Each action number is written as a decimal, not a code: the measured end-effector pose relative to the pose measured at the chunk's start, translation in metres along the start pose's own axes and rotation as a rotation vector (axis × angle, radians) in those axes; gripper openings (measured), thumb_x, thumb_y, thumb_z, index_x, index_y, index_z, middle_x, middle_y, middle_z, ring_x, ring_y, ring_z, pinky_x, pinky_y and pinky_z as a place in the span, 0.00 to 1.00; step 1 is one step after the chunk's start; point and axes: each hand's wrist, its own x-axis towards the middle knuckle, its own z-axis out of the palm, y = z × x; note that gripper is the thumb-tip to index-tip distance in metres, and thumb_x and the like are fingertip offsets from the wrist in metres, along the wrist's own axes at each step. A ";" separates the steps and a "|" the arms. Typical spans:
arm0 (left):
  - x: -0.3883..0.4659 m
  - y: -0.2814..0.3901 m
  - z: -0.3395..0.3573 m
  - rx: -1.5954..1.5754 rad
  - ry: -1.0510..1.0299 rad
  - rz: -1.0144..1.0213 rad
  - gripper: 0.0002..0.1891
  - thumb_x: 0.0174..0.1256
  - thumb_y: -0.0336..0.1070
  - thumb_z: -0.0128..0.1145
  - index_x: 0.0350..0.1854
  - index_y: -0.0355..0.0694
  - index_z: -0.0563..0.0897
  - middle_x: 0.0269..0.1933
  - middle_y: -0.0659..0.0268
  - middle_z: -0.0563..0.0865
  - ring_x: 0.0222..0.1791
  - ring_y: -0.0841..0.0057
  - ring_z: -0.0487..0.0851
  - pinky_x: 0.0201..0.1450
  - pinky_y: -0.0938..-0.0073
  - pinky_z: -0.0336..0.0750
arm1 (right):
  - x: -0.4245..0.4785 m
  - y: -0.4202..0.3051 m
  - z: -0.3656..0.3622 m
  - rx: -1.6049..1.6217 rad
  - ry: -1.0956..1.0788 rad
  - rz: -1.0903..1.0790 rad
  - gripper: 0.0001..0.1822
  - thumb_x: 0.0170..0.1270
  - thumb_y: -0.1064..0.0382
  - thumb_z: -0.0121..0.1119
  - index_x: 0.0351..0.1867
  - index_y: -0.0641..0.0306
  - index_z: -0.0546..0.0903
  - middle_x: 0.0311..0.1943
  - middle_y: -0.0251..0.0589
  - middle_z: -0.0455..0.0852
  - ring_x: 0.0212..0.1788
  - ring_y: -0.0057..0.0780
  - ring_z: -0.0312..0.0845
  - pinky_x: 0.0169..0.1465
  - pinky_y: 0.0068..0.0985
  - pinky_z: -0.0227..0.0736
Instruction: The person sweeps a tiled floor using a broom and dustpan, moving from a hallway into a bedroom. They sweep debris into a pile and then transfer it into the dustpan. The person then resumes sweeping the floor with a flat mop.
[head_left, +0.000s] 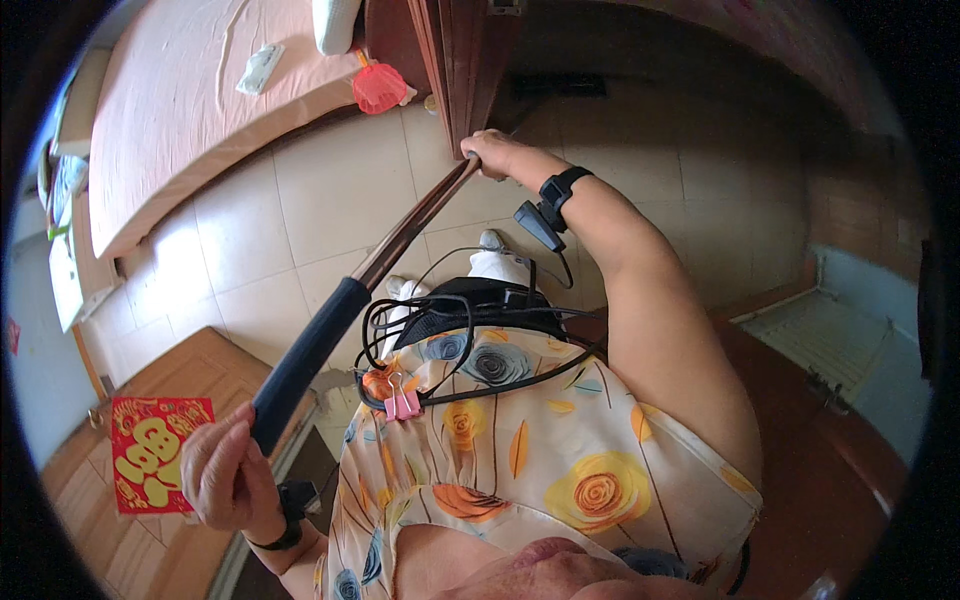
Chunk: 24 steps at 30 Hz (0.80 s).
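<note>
A long pole slants across the view, with a dark blue foam grip (311, 364) at its near end and a shiny brown shaft (420, 217) beyond. My left hand (229, 472), at lower left, has its fingers closed about the end of the grip. Farther forward, my right hand (491, 152) is wrapped around the shaft, with the arm stretched out beside a brown wooden door edge (469, 75). Past that hand, a dark flat shape (559, 86) lies on the shadowed floor; whether it joins the pole, I cannot tell.
Looped black cables (420, 315) hang at my waist with a pink binder clip (403, 405). A bed (172, 112) stands at upper left, with a red mesh item (379, 88) by its corner. A wooden door (127, 555) with a red poster (161, 457) is at lower left.
</note>
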 end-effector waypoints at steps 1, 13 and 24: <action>0.002 0.005 -0.004 0.022 0.008 0.001 0.04 0.52 0.27 0.55 0.29 0.33 0.80 0.27 0.54 0.83 0.25 0.70 0.80 0.29 0.76 0.73 | -0.004 0.006 0.007 -0.005 0.092 -0.086 0.15 0.41 0.74 0.54 0.34 0.57 0.77 0.35 0.48 0.80 0.43 0.48 0.74 0.42 0.36 0.70; 0.004 -0.014 -0.054 0.029 0.227 -0.307 0.07 0.56 0.29 0.53 0.24 0.31 0.79 0.26 0.58 0.81 0.26 0.75 0.77 0.33 0.74 0.74 | -0.055 -0.072 0.015 0.157 -0.034 0.034 0.17 0.44 0.69 0.54 0.39 0.50 0.78 0.41 0.39 0.80 0.47 0.39 0.74 0.46 0.36 0.70; 0.004 -0.057 -0.061 -0.054 0.256 0.105 0.09 0.55 0.32 0.53 0.24 0.30 0.80 0.24 0.56 0.81 0.25 0.71 0.78 0.32 0.73 0.72 | -0.071 -0.058 0.002 0.106 0.312 -0.059 0.11 0.42 0.66 0.57 0.32 0.53 0.78 0.29 0.46 0.80 0.37 0.45 0.77 0.37 0.38 0.73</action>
